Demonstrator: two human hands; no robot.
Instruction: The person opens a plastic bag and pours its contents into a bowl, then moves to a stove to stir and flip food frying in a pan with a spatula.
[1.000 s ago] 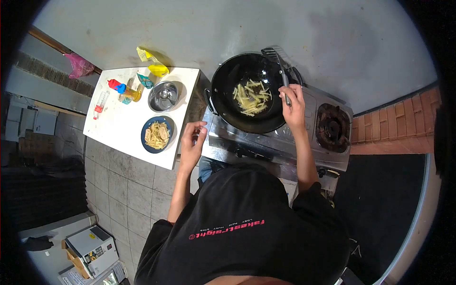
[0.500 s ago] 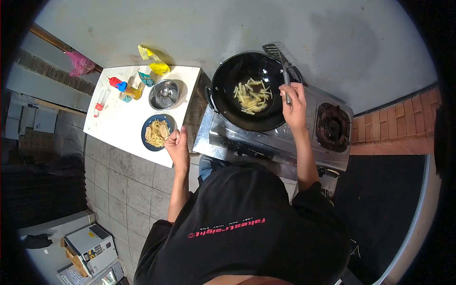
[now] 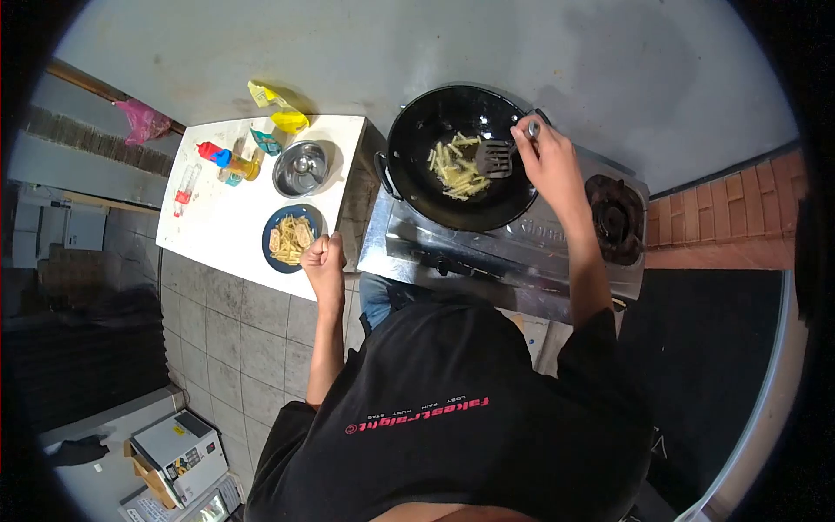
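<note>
Right hand (image 3: pixel 546 161) grips spatula (image 3: pixel 496 157), blade in wok (image 3: pixel 452 170) among pale fries (image 3: pixel 457 165); frying looks early. Left hand (image 3: pixel 323 258), a closed fist, holds nothing visible, beside plate (image 3: pixel 290 239) of fried ones on desk (image 3: pixel 217 222).

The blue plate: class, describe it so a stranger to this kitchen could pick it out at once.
Find the white table left of the stove. Near its front edge, beside the person's closed left hand, lies the blue plate. Unlike the steel bowl behind it, it holds pale fried strips.

Right hand (image 3: pixel 546 155) is closed and stretched forward; left hand (image 3: pixel 322 258) is fisted, arm bent.
</note>
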